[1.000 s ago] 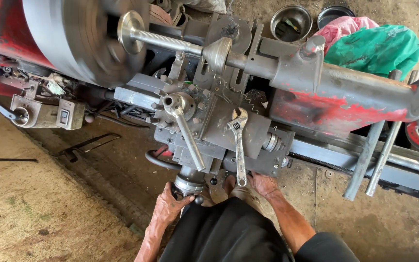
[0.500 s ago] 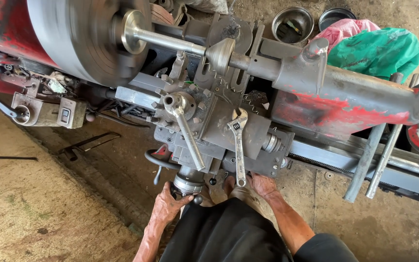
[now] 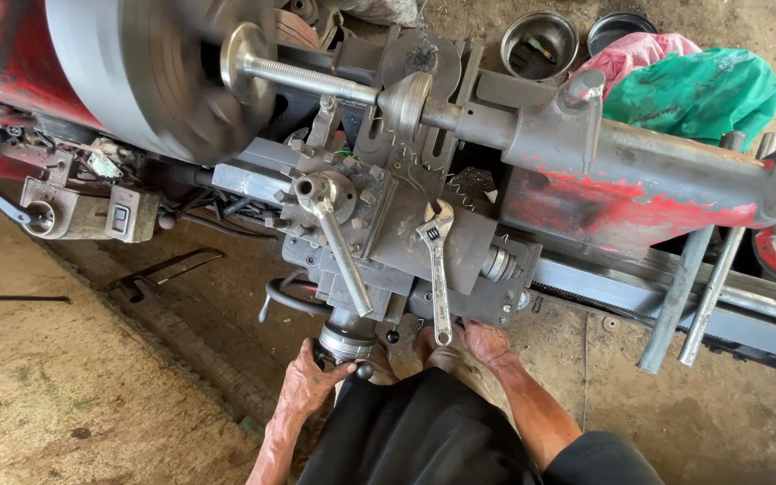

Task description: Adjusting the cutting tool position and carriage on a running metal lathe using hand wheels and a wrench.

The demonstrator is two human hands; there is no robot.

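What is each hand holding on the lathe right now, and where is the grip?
The left hand wraps the round crank handle under the carriage, its grip on the rim. The right hand rests against the carriage's lower edge; any grip cannot be told.

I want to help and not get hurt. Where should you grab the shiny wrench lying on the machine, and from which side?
Probably by the plain handle end of the adjustable wrench, near the right hand. It lies flat on the lathe carriage, its jaw head pointing toward the blurred, spinning chuck. Coming from the person's side keeps fingers away from that. The left hand is on the handwheel.
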